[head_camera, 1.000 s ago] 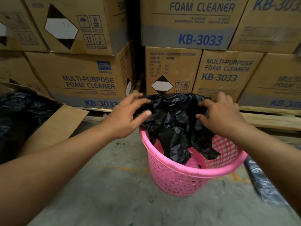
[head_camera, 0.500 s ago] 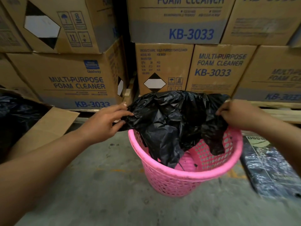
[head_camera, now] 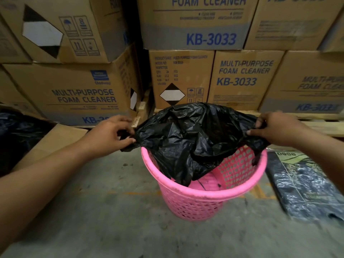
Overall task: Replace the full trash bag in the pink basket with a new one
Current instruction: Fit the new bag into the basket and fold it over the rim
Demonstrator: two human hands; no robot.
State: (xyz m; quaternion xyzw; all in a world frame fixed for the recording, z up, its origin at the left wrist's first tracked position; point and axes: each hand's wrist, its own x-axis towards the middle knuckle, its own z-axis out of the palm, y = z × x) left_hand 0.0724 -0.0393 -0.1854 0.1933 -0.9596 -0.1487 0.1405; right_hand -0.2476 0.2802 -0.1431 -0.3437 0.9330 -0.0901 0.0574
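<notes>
A pink perforated basket stands on the concrete floor in front of me. A crumpled black trash bag is stretched wide above its mouth, and its lower part hangs down into the basket. My left hand pinches the bag's left edge, just outside the rim. My right hand grips the bag's right edge above the rim's right side. Part of the basket's pink bottom shows beneath the bag.
Stacked cardboard cartons marked "foam cleaner" stand on a wooden pallet right behind the basket. An open carton flap with black plastic lies at the left. A flat pack of black bags lies on the floor at the right.
Both hands have moved apart, pulling the black bag wider over the basket's mouth. The view has shifted slightly, so the basket sits lower and the pack on the right shows more.
</notes>
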